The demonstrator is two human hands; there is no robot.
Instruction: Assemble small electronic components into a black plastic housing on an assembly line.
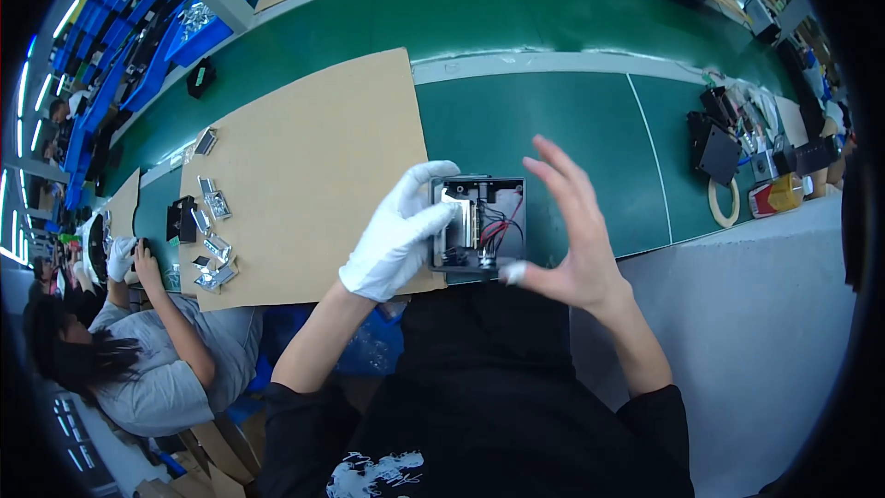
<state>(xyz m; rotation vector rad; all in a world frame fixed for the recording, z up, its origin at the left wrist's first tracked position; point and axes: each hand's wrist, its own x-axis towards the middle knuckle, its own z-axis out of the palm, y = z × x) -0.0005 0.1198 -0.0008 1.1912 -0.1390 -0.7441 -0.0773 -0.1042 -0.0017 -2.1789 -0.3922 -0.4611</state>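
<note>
My left hand (398, 229), in a white glove, grips an open dark box-shaped housing (524, 221) by its left side, the thumb reaching over the rim to the inside. Red and black wires (501, 229) and a shiny metal part (459, 219) show within the housing. Just right of it, my bare right hand (581, 244) is spread with fingers apart and holds nothing. A white covering wraps its thumb tip, which is near the housing's lower right corner; whether they touch I cannot tell.
A cardboard sheet (313, 166) covers the green table (544, 129) at left, bearing several small metal parts (218, 247). Tape roll (725, 205), black boxes (714, 149) and a yellowish bottle (779, 195) stand at right. A co-worker (157, 360) sits at left. Blue bins (198, 23) line the far left.
</note>
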